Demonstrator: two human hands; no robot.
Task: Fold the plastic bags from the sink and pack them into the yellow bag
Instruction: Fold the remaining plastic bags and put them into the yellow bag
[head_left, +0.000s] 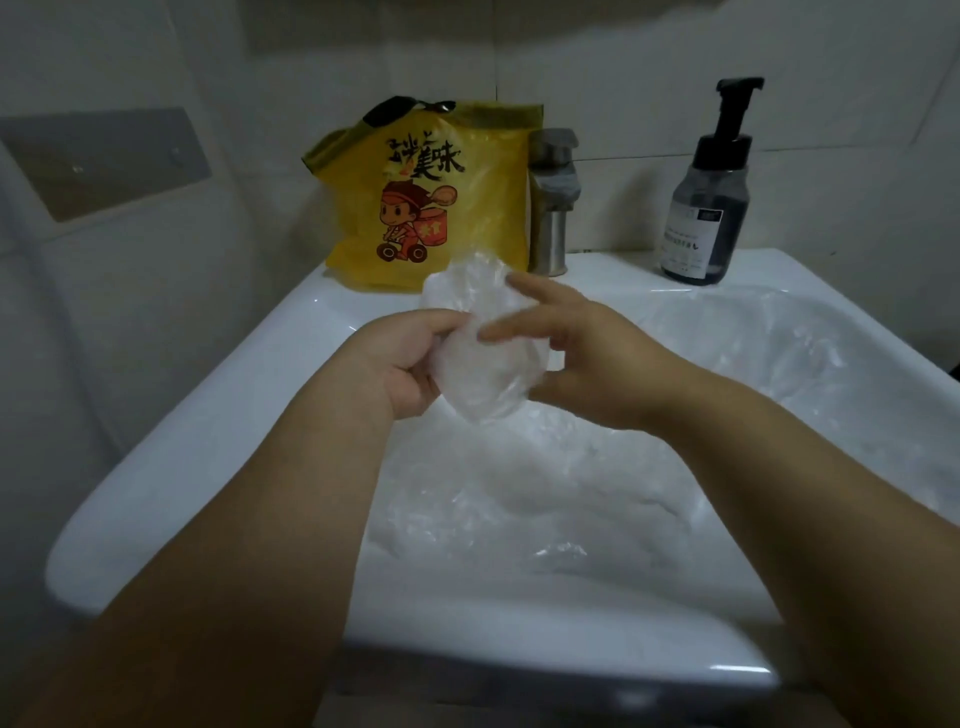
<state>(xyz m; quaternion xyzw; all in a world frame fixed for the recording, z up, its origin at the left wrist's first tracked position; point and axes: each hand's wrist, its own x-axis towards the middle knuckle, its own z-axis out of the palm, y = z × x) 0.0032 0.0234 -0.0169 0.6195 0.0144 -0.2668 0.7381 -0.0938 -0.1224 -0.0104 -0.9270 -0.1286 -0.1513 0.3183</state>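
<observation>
Pinching the clear bag (483, 371), left grip (400, 361) curls; right grip (587, 358) straight-fingered, apparently touching.

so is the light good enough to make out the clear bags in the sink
Head view: dim, flat light, slightly soft; the clear bags nearly melt into the white sink, shown only by faint glints; small glare streaks on its rim; the wide lens bows its edges; the print on the yellow bag is legible.
</observation>
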